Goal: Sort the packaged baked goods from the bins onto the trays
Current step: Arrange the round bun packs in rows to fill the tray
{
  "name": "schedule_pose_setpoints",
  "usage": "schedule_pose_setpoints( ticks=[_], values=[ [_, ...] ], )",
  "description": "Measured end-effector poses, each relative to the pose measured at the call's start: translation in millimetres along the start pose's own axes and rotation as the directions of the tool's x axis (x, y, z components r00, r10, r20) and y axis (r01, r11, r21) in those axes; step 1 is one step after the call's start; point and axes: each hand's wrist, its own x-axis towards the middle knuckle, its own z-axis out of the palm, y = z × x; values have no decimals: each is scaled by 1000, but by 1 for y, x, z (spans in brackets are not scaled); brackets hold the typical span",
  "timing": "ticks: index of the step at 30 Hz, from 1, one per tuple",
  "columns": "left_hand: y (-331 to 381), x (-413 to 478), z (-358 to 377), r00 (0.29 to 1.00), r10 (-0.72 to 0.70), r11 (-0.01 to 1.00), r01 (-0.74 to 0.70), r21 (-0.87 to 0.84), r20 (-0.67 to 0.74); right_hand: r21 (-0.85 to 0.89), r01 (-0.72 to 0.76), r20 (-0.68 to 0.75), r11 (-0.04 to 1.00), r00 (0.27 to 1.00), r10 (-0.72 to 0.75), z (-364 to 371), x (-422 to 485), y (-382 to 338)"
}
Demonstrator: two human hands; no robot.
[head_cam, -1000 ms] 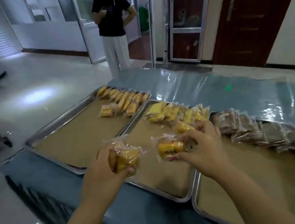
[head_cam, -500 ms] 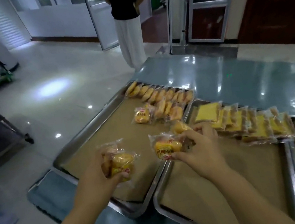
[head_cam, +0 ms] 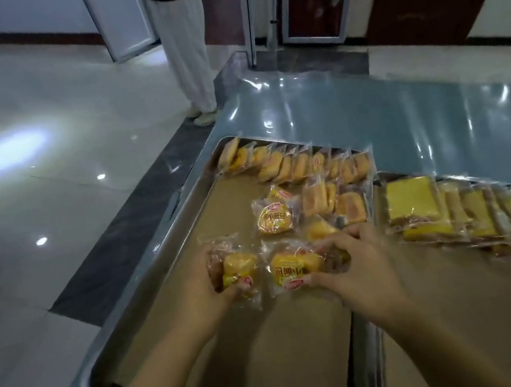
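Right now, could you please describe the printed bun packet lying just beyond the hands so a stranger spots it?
On the paper-lined left tray, a row of bun packets runs along the far edge. Before that row, at its left, lies the packet. Its yellow printed label faces up and, unlike the labelled packet in the right hand, nothing holds it.

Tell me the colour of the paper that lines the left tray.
The paper is plain brown, seen best in the head view.
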Motion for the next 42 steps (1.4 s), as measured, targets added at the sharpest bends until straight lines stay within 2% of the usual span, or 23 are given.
schedule_pose_setpoints(
  ticks=[3, 9, 11, 14, 17, 19, 22, 27, 31, 34, 39, 42],
  values=[
    [-12, 47, -19, 996, 47, 999, -48, 18, 82, -13, -79, -108, 997, 991, 77, 21, 28, -15],
    [-33, 137, -41, 994, -1, 999, 7, -54, 106, -86, -94, -245, 992, 967, 70, 50, 99, -43],
    [-37, 161, -40, 993, -11, 999, 17, -51, 121, -114, -136, -230, 984, 967, 107, 58, 124, -47],
    [-37, 190, -34, 989, -9, 1000, 5, 31, 147, -124, -269, -157, 955, 956, 249, 67, 157, -45],
    [-42, 211, -24, 990, 0, 978, -30, 205, 143, -72, -438, -66, 896, 898, 434, 73, 183, -33],
    [-45, 220, -19, 988, 35, 967, -71, 246, 150, -47, -518, -31, 854, 856, 517, 74, 198, -25],
    [-49, 229, -13, 984, 129, 936, -162, 312, 123, -197, -567, -51, 800, 821, 569, 75, 214, -20],
    [-48, 235, -10, 964, 242, 891, -264, 369, 107, -285, -576, -185, 766, 817, 546, 87, 218, -35],
    [-46, 231, -16, 952, 262, 796, -305, 523, 156, -324, -554, -176, 767, 832, 526, 84, 210, -41],
    [-41, 223, -23, 942, 282, 750, -334, 571, 180, -288, -522, -205, 803, 853, 480, 71, 197, -47],
    [-27, 198, -37, 959, 266, 772, -275, 573, 102, -210, -314, -388, 926, 896, 216, 42, 158, -56],
    [-24, 179, -38, 964, 249, 837, -264, 479, 96, -153, -219, -379, 964, 914, 147, 32, 128, -58]
  ],
)
